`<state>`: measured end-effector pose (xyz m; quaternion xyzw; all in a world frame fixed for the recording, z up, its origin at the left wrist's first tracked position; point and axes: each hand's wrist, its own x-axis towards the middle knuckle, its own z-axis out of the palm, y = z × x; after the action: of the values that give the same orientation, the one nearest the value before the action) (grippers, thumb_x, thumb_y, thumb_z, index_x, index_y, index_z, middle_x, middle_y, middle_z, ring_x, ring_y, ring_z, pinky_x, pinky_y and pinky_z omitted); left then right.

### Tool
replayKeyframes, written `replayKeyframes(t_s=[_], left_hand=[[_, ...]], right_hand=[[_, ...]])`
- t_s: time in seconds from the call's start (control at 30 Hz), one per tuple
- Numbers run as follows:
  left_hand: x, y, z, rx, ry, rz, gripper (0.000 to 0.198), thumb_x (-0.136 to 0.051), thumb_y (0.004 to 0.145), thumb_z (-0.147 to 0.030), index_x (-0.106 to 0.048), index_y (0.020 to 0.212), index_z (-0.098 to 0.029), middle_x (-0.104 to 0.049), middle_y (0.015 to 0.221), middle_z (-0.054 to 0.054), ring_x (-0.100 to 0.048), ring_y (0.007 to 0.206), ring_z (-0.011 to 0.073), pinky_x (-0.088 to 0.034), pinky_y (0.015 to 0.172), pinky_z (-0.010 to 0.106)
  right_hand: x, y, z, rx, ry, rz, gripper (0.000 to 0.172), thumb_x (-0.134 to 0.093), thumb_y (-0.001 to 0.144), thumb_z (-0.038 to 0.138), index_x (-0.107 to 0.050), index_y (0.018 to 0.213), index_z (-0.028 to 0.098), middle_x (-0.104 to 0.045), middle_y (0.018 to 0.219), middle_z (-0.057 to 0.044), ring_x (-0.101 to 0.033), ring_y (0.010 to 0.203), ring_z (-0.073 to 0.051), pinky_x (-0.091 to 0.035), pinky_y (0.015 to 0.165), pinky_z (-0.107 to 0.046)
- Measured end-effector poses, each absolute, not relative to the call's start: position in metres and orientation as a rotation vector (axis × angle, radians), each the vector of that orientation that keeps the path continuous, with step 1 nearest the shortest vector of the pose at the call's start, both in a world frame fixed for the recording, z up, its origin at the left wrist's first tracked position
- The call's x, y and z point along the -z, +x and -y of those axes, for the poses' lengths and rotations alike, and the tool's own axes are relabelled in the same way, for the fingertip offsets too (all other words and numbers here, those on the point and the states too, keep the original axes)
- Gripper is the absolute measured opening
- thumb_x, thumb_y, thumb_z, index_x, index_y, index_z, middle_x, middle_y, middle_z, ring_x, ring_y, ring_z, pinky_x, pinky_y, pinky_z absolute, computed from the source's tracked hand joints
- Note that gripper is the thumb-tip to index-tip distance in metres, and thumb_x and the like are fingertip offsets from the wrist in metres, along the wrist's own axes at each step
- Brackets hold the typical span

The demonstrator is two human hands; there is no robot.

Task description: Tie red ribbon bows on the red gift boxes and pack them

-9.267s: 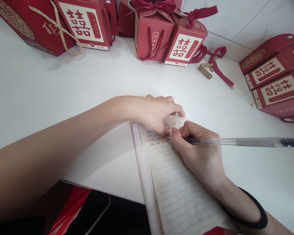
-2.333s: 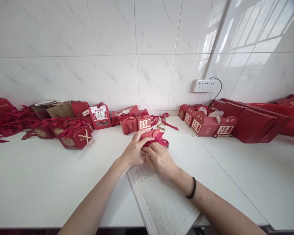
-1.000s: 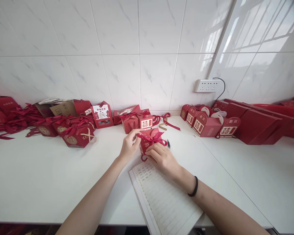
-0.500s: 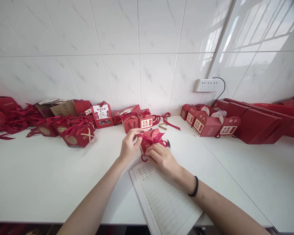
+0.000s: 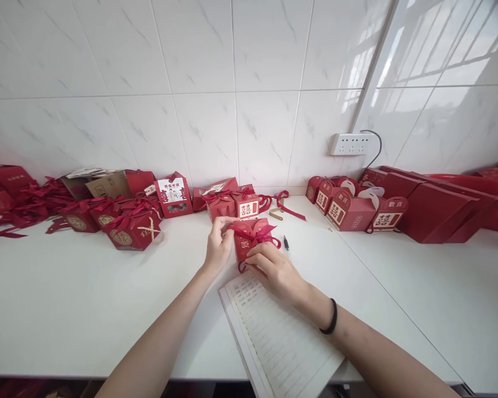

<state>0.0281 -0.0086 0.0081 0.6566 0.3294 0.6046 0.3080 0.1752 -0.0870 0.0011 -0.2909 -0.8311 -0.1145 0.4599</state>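
A small red gift box (image 5: 243, 247) with gold lettering stands before me, a dark-red ribbon (image 5: 257, 236) tied in a bow across its top. At the box's upper left corner, my left hand (image 5: 219, 246) pinches one end of the ribbon between thumb and fingers. My right hand (image 5: 278, 272) is closed in front of the box, its fingertips together at the lower front by a curled ribbon tail; the tail appears to be between them, partly hidden. Below my right hand lies an open lined notebook (image 5: 282, 331) with handwritten entries.
A black pen (image 5: 286, 243) lies right of the box. Behind are more ribboned boxes (image 5: 221, 209) and loose ribbon (image 5: 291, 210). Finished-looking boxes (image 5: 128, 229) line the left; handled boxes (image 5: 357, 213) and large red bags (image 5: 435, 213) the right. A power strip (image 5: 351, 145) is on the wall.
The box has turned slightly so its front lettering faces me more, and it sits a little further left. My left hand has shifted slightly left with the ribbon end.
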Motion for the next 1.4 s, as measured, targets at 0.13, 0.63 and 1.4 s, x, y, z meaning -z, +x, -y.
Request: replayKeyframes(t_s=[0.13, 0.63, 1.4], left_hand=[[-0.008, 0.026, 0.009, -1.515, 1.901, -0.798, 0.016, -0.039, 0.076, -0.016, -0.053, 0.085, -0.020, -0.062, 0.107, 0.007, -0.056, 0.106, 0.0200, -0.044, 0.093, 0.038], [-0.030, 0.029, 0.024, -1.116, 2.254, -0.905, 0.007, -0.063, 0.073, -0.027, -0.062, 0.074, -0.020, -0.051, 0.113, 0.006, -0.050, 0.116, 0.0229, -0.041, 0.099, 0.037], [-0.020, 0.034, 0.021, -1.221, 2.241, -0.937, 0.005, -0.063, 0.073, -0.024, -0.061, 0.070, -0.019, -0.052, 0.114, 0.006, -0.054, 0.111, 0.0218, -0.044, 0.096, 0.034]], right_hand=[[0.000, 0.174, 0.087, 0.293, -0.715, 2.003, 0.007, -0.046, 0.092, 0.013, -0.053, 0.091, 0.016, -0.056, 0.092, -0.011, -0.056, 0.080, -0.017, -0.051, 0.065, -0.029], [0.001, 0.167, 0.090, 0.362, -0.714, 2.047, 0.018, -0.046, 0.093, 0.013, -0.060, 0.083, 0.013, -0.059, 0.074, -0.006, -0.051, 0.068, -0.015, -0.047, 0.062, -0.028], [0.006, 0.158, 0.093, 0.288, -0.680, 2.109, 0.023, -0.042, 0.094, 0.012, -0.062, 0.081, 0.013, -0.058, 0.072, -0.007, -0.053, 0.068, -0.016, -0.047, 0.059, -0.027]])
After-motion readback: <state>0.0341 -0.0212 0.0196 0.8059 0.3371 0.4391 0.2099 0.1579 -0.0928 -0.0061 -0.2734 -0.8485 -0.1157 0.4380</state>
